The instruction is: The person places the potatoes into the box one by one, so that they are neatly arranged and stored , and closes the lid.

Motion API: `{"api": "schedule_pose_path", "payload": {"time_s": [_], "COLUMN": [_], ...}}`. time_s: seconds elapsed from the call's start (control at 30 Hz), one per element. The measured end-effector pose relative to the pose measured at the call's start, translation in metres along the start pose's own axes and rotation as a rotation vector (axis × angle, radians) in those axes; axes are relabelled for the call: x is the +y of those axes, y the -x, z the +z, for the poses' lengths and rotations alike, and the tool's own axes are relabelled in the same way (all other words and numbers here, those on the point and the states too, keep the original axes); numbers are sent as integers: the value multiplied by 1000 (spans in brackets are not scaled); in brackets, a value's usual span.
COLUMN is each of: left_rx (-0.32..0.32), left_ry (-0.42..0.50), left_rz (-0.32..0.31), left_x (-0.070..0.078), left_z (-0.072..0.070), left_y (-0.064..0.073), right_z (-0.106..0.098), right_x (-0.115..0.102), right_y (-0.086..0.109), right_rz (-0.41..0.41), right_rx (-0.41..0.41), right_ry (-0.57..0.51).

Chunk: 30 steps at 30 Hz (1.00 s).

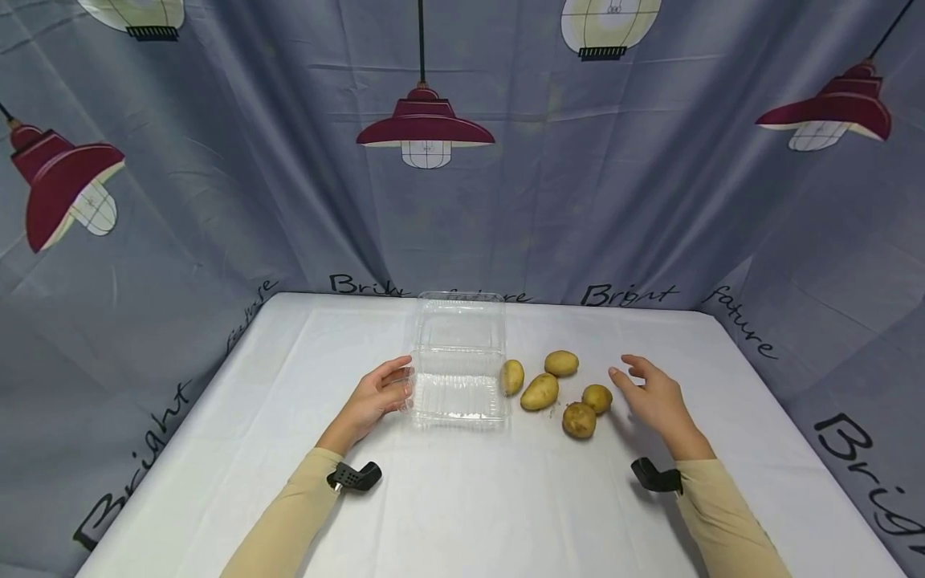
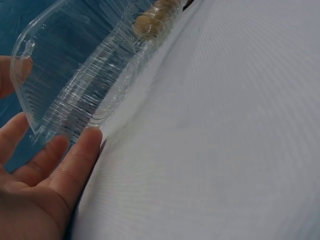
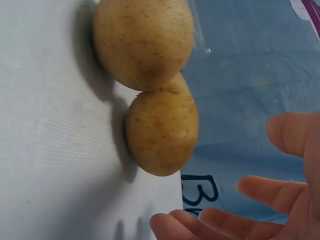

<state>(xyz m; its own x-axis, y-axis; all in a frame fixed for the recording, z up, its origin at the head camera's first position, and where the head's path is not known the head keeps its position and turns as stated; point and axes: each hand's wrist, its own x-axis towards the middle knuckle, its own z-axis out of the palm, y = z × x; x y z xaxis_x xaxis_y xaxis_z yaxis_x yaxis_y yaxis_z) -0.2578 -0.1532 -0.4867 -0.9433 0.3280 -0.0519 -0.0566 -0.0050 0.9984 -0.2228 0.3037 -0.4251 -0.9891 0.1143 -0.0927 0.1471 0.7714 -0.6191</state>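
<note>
A clear plastic clamshell container lies on the table with its lid raised at the back. My left hand is at its left side, fingers spread and fingertips right at the plastic wall, as the left wrist view also shows. To the right of the container lie several potatoes, among them an oblong potato and a rounder potato. My right hand hovers right of the potatoes with fingers apart and nothing held. In the right wrist view, a potato sits near its fingertips.
A white cloth covers the table. Behind and at both sides hangs a grey-blue curtain printed with lamps and lettering. One potato sits against the container's right wall; another potato lies farther back.
</note>
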Motion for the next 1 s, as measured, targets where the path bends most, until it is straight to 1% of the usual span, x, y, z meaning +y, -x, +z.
{"api": "schedule_pose_path", "payload": {"time_s": [0.2, 0.57, 0.7, 1.0], "left_rx": [0, 11, 17, 5], "left_ry": [-1, -7, -12, -4], "left_rz": [4, 0, 2, 21], "left_x": [0, 0, -2, -6], "left_z": [0, 1, 0, -2], "left_y": [0, 2, 3, 1], "right_z": [6, 17, 20, 29], "right_x": [5, 6, 7, 10], "right_y": [-1, -4, -6, -7], "right_rz": [24, -9, -25, -100], "right_rx": [-6, -13, -13, -1], "right_ry": [-84, -100, -114, -124]}}
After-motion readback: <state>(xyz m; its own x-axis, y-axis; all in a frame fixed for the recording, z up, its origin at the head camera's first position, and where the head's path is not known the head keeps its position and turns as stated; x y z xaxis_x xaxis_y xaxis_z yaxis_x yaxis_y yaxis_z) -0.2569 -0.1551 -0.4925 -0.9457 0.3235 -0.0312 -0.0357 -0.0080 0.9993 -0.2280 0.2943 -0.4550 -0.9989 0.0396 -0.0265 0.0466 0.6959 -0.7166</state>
